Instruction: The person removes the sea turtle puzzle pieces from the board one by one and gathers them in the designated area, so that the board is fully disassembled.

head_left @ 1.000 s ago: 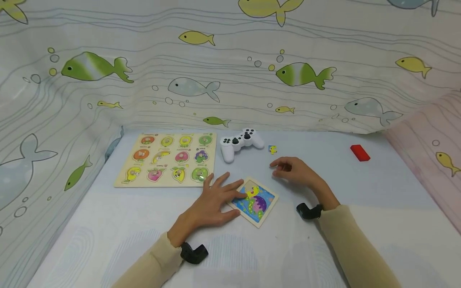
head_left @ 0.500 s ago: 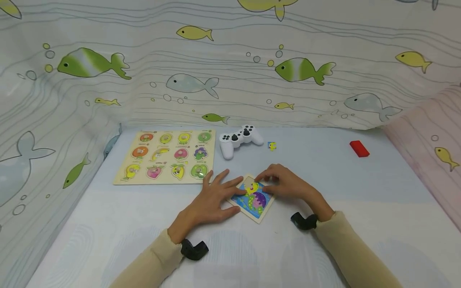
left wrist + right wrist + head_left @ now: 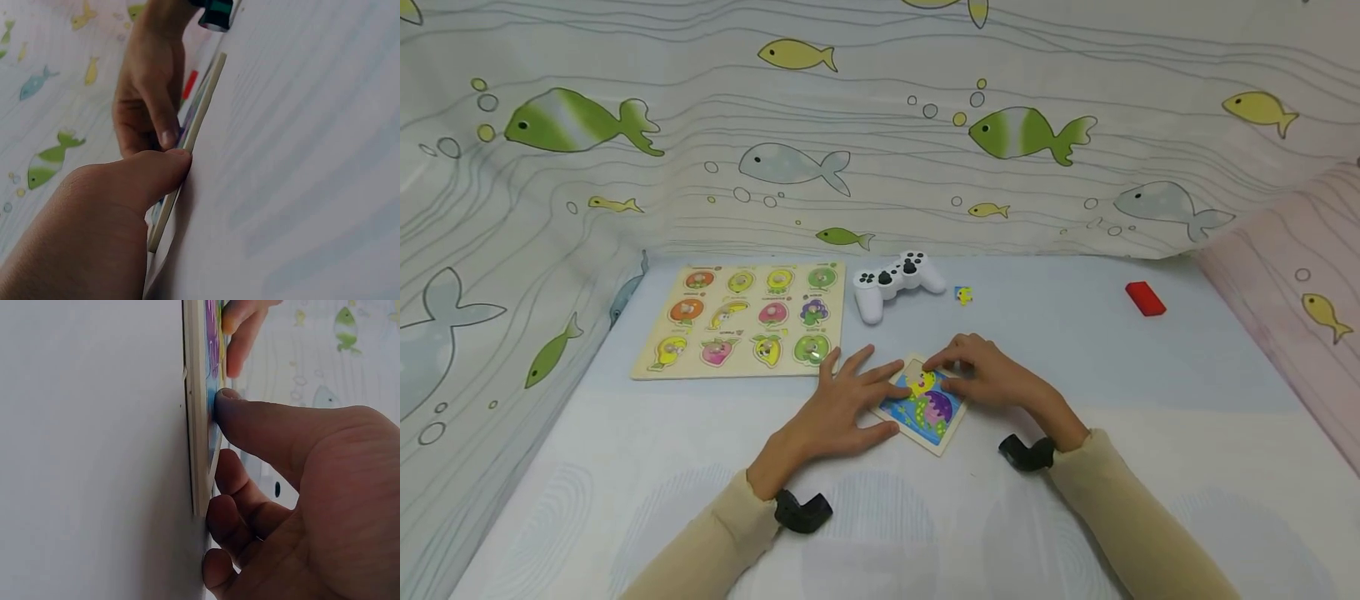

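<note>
A small square turtle jigsaw puzzle [image 3: 936, 410] lies turned cornerwise on the table, with a bare beige slot near its top corner. My left hand [image 3: 842, 412] rests on its left side with the fingers spread, and in the left wrist view the thumb lies against the board's edge [image 3: 209, 87]. From the right, my right hand [image 3: 992, 372] has its curled thumb and index finger on the upper right part of the puzzle. The thumb [image 3: 250, 425] touches the picture face in the right wrist view. What lies between those two fingertips is hidden. One loose puzzle piece [image 3: 964, 295] sits farther back.
A wooden fruit peg board [image 3: 737, 323] lies at the back left, close to the left fingertips. Behind the puzzle is a white game controller [image 3: 898, 283]. A red block [image 3: 1146, 298] lies far right. A fish-patterned curtain [image 3: 880, 125] stands along the table's back edge.
My right hand has come left and down from above the table onto the puzzle's upper right, where it stays. The left hand keeps its place on the puzzle. The head view tips slightly.
</note>
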The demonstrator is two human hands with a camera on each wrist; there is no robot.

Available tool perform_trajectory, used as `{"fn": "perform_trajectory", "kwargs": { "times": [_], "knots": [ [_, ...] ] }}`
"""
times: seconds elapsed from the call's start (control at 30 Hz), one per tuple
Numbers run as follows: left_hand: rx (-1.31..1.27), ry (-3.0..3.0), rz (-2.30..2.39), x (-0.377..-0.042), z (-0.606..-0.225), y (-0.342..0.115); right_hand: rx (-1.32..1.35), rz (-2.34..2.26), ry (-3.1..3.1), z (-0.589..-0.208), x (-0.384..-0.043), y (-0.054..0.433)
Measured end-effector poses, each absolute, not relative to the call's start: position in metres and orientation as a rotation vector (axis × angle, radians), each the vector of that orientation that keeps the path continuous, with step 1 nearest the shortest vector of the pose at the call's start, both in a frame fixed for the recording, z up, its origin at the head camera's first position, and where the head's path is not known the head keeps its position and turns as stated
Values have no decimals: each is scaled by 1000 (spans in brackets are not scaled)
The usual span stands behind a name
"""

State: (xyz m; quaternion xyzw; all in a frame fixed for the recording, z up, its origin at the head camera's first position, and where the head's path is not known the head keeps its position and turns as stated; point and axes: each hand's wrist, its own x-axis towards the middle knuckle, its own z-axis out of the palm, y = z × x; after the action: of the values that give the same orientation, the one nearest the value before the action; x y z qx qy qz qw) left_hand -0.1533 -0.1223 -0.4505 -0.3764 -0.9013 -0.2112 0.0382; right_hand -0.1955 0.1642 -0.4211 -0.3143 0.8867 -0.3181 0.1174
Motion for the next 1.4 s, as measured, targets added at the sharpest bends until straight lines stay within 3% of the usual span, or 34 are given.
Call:
{"fn": "perform_trajectory", "kwargs": {
  "times": [1.4],
  "knots": [
    [-1171,-2748,-535,-149,-450,-114,-1043,-916,2648,-424,-189,148]
  ]
}}
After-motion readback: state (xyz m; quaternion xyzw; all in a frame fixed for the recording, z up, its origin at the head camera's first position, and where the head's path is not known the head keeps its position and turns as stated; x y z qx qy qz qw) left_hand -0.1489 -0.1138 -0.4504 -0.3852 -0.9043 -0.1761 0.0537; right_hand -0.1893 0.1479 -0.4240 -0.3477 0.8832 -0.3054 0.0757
